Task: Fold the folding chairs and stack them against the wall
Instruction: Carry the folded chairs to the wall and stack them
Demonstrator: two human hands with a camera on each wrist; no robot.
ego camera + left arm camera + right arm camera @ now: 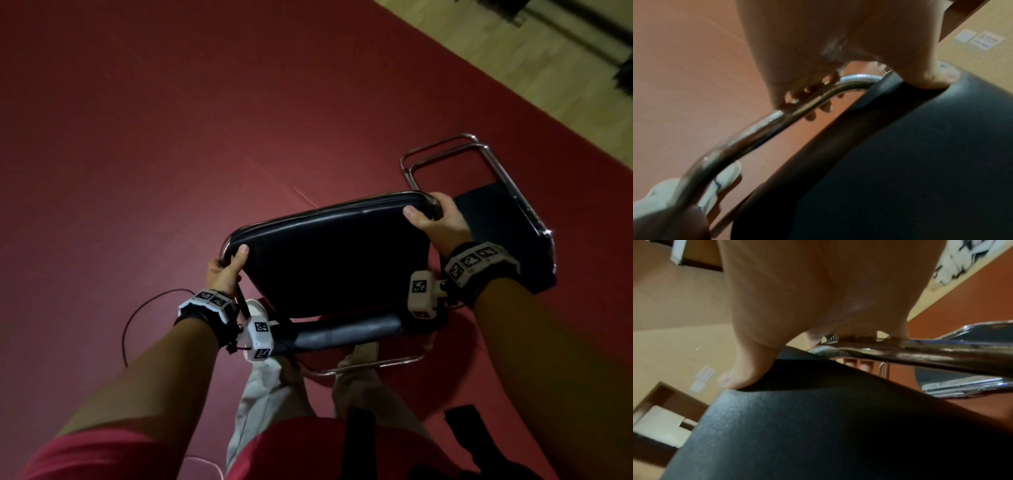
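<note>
Gripping opposite front corners of the chair (329,260), the left hand (224,270) and right hand (442,219) wrap its chrome frame, thumbs on the seat, to keep it balanced above the red floor (171,137); another chair (507,219) lies folded just beyond.

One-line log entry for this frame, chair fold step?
step: carrying chair | left hand: grips chair left frame corner | right hand: grips right corner | second chair: folded on red floor

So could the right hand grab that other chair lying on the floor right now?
Probably not: the right hand is gripping the held chair. The folded chair lies just past it, so it must let go first.
</note>
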